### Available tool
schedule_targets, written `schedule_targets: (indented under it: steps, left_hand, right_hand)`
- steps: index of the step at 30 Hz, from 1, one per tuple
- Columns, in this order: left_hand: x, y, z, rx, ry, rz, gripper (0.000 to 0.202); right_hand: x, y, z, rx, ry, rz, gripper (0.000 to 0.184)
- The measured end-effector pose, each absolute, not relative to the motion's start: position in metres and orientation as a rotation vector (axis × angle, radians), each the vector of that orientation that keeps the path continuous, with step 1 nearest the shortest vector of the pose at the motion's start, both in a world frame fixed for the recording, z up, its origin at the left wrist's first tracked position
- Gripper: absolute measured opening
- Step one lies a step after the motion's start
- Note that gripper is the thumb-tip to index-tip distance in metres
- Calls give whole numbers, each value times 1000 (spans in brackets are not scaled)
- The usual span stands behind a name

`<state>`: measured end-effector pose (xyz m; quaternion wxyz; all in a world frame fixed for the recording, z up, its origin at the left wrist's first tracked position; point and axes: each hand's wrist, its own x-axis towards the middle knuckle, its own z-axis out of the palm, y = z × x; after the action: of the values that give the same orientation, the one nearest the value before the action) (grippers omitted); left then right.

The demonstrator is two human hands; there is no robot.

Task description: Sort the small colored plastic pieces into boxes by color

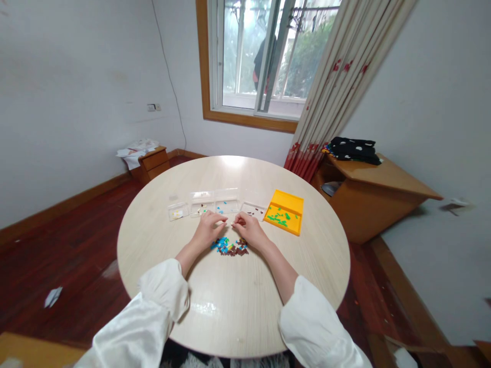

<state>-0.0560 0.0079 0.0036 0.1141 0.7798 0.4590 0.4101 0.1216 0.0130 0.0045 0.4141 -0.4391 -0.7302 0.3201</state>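
Pieces (232, 250) in mixed colours remain heaped on the worktop (230, 296); green pieces (283, 222) already lie in the yellow case (289, 199). Whether the left hand (207, 228) or right hand (249, 228) grips anything between curled fingers, I cannot tell.

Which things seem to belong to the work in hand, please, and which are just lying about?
Likely in use:
pile of small coloured pieces, near the left hand and right hand
clear trays
yellow case holding green pieces

Probably lying about:
black spotted cloth
white scrap on the floor
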Motion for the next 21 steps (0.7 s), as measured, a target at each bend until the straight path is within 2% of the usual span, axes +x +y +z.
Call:
schedule_targets:
  steps: [5,10,12,17,21]
  left_hand:
    - [-53,7,0,2304,1348,1212,11]
    - [-83,32,8,2020,1816,1348,21]
    - [-97,43,13,2005,1894,1242,22]
    - [-113,61,20,2187,1867,716,29]
    - [-115,73,20,2198,1819,585,27]
  right_hand:
    - [121,13,4,-1091,-1823,819,7]
    - [121,13,2,-1105,-1827,807,7]
    - [120,12,3,-1111,-1841,812,7]
    - [118,10,7,-1136,-1866,820,8]
    - [118,9,9,-1132,-1878,817,8]
